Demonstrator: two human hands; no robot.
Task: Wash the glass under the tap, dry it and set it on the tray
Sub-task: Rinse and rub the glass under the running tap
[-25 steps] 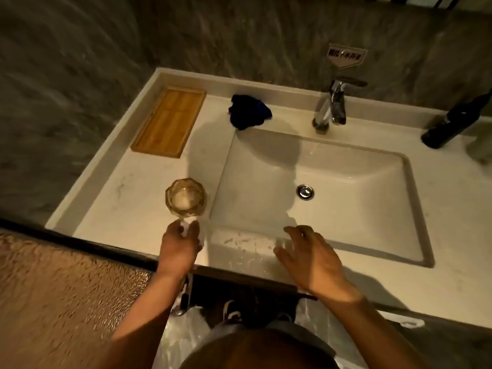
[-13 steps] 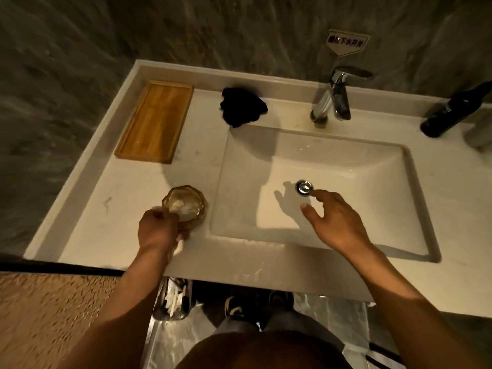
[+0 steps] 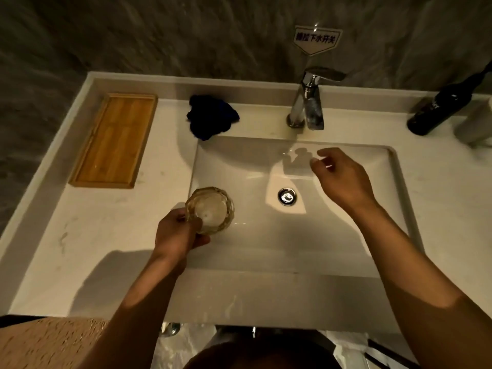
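I have the faceted glass (image 3: pixel 210 209) in my left hand (image 3: pixel 177 234), fingers curled round its near side, holding it upright at the left edge of the sink basin (image 3: pixel 346 235). My right hand (image 3: pixel 343 179) is over the back of the basin, just short of the chrome tap (image 3: pixel 308 102), fingers loosely bent and holding nothing; that grip is slack and partly open.

By my reading the task has barely started. I see no water running from the spout, so the washing is not yet begun, and I judge the right hand is headed for the tap lever. Drying and placing are all still to do: the dark blue cloth (image 3: pixel 211 117) lies crumpled on the table behind the basin's left corner, untouched, and the wooden tray (image 3: pixel 114 141) sits at the far left of the table with nothing on it.

What I cannot make out: the inside of the glass looks pale and cloudy, but in this dim warm light I cannot tell residue from reflection. The dark bottle (image 3: pixel 439 107) at the right is partly cut off by the frame edge, and the wall sign (image 3: pixel 316 39) above the tap is too blurred for me to read
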